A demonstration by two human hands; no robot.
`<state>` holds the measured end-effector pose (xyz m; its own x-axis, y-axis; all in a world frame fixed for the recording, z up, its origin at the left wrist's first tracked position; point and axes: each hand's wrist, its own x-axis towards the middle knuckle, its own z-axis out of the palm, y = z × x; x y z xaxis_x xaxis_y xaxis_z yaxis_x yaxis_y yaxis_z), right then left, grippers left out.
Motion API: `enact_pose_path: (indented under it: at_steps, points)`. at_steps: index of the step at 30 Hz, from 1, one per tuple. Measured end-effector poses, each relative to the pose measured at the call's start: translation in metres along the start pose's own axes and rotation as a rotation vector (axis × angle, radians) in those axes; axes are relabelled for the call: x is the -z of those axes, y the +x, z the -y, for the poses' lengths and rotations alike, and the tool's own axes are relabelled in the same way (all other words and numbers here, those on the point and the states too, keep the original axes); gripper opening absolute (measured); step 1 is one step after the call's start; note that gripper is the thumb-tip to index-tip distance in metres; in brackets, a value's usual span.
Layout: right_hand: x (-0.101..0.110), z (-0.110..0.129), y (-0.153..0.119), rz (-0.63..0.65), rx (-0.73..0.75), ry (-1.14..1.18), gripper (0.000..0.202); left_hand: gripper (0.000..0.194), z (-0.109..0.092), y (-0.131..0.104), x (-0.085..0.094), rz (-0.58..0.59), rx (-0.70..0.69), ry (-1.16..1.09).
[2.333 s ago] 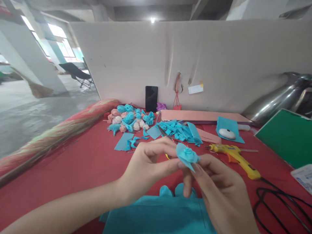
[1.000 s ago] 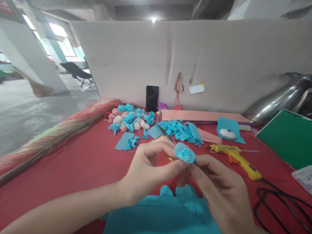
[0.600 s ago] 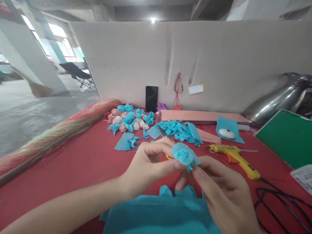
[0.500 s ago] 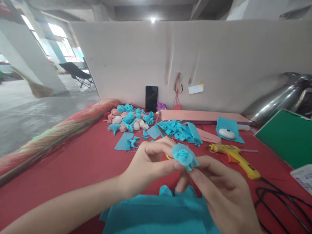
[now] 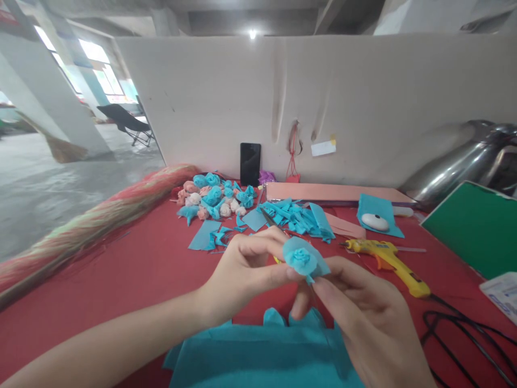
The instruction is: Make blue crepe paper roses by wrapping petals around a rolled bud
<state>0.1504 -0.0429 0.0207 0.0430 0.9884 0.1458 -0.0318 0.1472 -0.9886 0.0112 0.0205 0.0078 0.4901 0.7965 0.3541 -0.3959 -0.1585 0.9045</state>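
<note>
Between my two hands is a blue paper flower (image 5: 302,260) with a tight ruffled centre and wider outer petals. My left hand (image 5: 250,267) pinches its left edge between thumb and fingers. On the other side my right hand (image 5: 363,307) has its thumb and fingers closed at the flower's lower right, by its base. Blue paper sheets (image 5: 262,355) lie below the hands at the near edge, with rounded blue petals (image 5: 274,318) just above them. Scissors (image 5: 269,218), partly hidden, lie behind my left hand.
Finished blue, pink and white flowers (image 5: 214,196) are heaped at the back left, beside blue paper strips (image 5: 297,215). To the right lie a yellow glue gun (image 5: 398,264) with a black cable and a green board (image 5: 476,226). A black phone (image 5: 250,163) leans on the wall.
The flower has tilted and shifted very slightly left between my fingers. Both hands keep almost the same pose.
</note>
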Motion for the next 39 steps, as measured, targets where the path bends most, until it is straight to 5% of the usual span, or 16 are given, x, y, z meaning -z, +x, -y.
enact_pose_path:
  at_steps: [18,39]
  points:
    - [0.001,0.002,-0.001,0.031,0.1,-0.109,0.02,0.009,0.002,0.004,0.003,0.124,-0.002,-0.055]
    - [-0.007,0.004,-0.001,-0.16,0.077,-0.141,0.013,0.007,0.008,0.004,0.006,0.081,-0.072,0.004]
